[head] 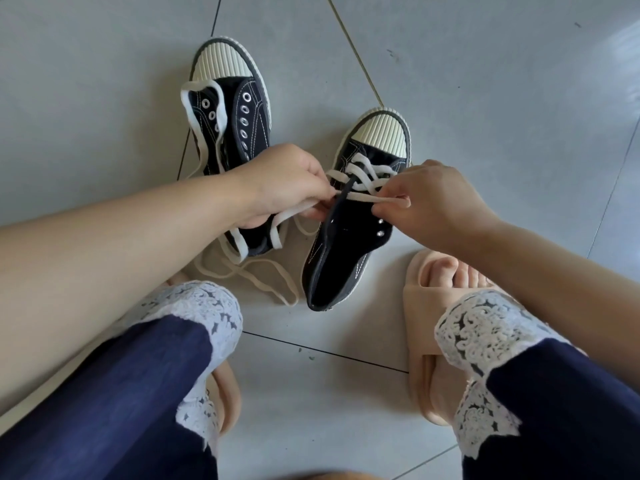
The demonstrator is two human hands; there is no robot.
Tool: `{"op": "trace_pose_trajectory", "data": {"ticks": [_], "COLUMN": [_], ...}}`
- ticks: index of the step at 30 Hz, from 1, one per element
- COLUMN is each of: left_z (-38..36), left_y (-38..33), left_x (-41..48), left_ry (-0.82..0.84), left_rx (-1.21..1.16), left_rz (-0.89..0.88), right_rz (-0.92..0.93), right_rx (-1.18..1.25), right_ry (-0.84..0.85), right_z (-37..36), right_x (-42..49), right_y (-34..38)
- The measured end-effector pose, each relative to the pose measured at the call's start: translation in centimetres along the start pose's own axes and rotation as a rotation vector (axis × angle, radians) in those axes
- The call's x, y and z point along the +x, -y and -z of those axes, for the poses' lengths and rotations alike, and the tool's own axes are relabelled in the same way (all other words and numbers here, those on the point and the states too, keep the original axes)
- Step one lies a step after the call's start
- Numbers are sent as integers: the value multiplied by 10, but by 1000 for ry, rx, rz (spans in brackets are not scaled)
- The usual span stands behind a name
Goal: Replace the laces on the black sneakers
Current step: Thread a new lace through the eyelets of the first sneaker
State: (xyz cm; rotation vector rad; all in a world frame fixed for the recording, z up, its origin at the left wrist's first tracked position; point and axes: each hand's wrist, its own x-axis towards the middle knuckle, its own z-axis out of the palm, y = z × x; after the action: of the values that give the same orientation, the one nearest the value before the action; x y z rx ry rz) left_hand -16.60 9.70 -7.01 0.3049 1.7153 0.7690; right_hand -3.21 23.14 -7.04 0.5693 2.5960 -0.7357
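Mid-lacing: left hand [284,181] and right hand [426,195] each pinch the flat cream lace [360,199] across the half-laced black canvas sneaker [346,244] on the grey tiled floor [485,98]. Next, likely threading the free silver eyelets [380,233].

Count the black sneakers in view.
2. The unlaced sneaker lies upper left, a loose lace draped over it. The partly laced sneaker sits centre, its white lace pinched by the left hand and right hand. None appears hidden.

Forearms extended, the left hand [284,183] and right hand [426,199] each seemingly pinch the lace [360,198].
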Motion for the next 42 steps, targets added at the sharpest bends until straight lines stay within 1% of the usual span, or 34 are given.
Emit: {"op": "trace_pose_trajectory", "data": {"ticks": [2,6,8,11,12,15,17,19,23,28,32,34,36,40,42], "left_z": [5,0,-4,-8,-8,-9,-13,-19,-28,-26,-28,-30,-30,-25,-19], "left_y": [3,6,8,11,11,5,0,0,-1,-6,-9,-8,-6,-6,-8], "left_x": [-3,-5,-4,0,1,5,7,8,11,19,23,23,21,6,1], "left_ry": [51,73,41,-60,-63,-31,-45,-51,-103,-174,-176,-213,-259,-219,-212], "left_rx": [-173,-288,-252,-48,-44,-223,-362,-484,-582,-715,-678,-679,-700,-668,-615], "left_rz": [21,43,66,87,107,252,360,429,450,431,434,413,326,15,-106], "right_rz": [18,31,32,55,60,-2,-34,-56,-87,-129,-144,-150,-160,-147,-120], "right_rx": [-77,-69,-29,22,65,208,268,311,357,418,473,481,482,471,466], "right_ry": [25,7,-16,-55,-67,-70,-52,-36,-24,-32,-50,-62,-78,-109,-129], "right_z": [2,6,5,2,1,3,4,4,2,2,0,-2,-2,-2,0], "right_x": [-1,0,1,1,0,-5,-8,-10,-9,-8,-8,-8,-7,-5,-4], "right_y": [-4,-3,0,6,7,2,-2,-3,-6,-9,-6,-5,-4,-2,0]}}
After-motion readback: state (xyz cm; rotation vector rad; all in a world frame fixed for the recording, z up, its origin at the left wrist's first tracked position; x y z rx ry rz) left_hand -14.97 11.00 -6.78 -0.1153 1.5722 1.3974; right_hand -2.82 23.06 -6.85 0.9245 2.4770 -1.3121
